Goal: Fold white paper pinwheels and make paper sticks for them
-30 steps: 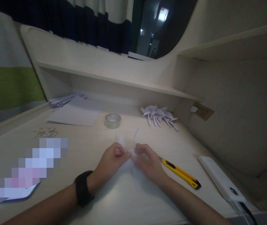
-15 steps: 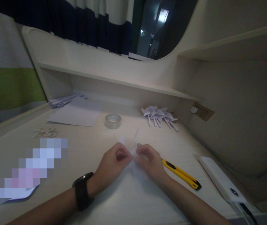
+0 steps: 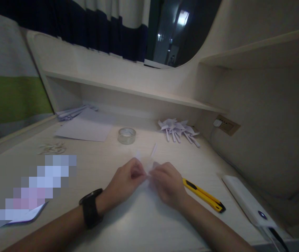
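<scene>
My left hand (image 3: 125,182) and my right hand (image 3: 166,183) meet at the middle of the desk, fingers pinched together on a small white folded paper piece (image 3: 149,159). A thin paper strip of that piece sticks up and away between the two hands. My left wrist wears a black watch (image 3: 89,211). A larger white sheet (image 3: 139,217) lies on the desk under my hands and forearms.
A yellow utility knife (image 3: 204,196) lies just right of my right hand. A tape roll (image 3: 126,135), a heap of folded paper pieces (image 3: 178,129), a white sheet (image 3: 85,130) and paper scraps (image 3: 51,148) lie farther back. A white power bank (image 3: 248,201) sits at the right edge.
My hands have stayed pinched on the paper piece, with the fingers shifting slightly. The right hand has turned a little more over the paper.
</scene>
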Available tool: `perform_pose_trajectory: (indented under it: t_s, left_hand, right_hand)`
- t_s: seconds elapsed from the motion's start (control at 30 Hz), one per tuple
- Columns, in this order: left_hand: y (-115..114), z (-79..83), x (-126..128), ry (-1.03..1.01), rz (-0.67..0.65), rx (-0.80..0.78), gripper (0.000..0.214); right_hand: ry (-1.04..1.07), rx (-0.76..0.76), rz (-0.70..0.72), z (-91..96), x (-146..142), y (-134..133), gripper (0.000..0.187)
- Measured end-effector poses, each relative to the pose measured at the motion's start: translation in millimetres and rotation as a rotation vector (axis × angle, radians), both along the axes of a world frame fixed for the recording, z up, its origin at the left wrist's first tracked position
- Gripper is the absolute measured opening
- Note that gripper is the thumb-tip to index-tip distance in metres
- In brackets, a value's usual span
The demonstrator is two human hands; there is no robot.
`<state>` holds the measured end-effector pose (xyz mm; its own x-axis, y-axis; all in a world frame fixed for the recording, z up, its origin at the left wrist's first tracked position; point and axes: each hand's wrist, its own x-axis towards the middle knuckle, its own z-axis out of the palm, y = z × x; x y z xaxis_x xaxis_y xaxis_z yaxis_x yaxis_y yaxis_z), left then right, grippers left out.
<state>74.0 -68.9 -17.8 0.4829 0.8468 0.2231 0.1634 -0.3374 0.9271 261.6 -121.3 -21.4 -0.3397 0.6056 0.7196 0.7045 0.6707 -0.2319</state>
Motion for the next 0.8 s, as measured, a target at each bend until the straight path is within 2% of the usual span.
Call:
perform_pose_trajectory:
  t_s: [0.17, 0.3, 0.43, 0.6, 0.73, 0.8]
  left_hand:
    - [5, 0.4, -5, 0.081, -0.080, 0.076, 0.009]
    - [13, 6.9, -12, 0.154, -0.131, 0.140, 0.008]
    - [16, 11.4, -16, 0.186, -0.200, 0.189, 0.006]
    - [9, 10.6, -15, 0.198, -0.223, 0.282, 0.005]
    - [9, 13.0, -15, 0.169, -0.223, 0.238, 0.008]
    - [15, 19.2, -19, 0.167, -0.174, 0.239, 0.009]
  right_hand:
    - [-0.200, 0.090, -0.006, -3.7, 4, 2, 0.013]
    - [-0.315, 0.204, -0.028, -1.4, 5, 0, 0.015]
    - [-0.432, 0.249, -0.048, 3.1, 2, -5, 0.017]
    - [-0.525, 0.272, -0.056, 3.7, -1, -10, 0.019]
    - [-0.519, 0.307, -0.057, 1.2, -2, -11, 0.021]
    - [-0.502, 0.326, -0.071, 0.6, -2, -10, 0.019]
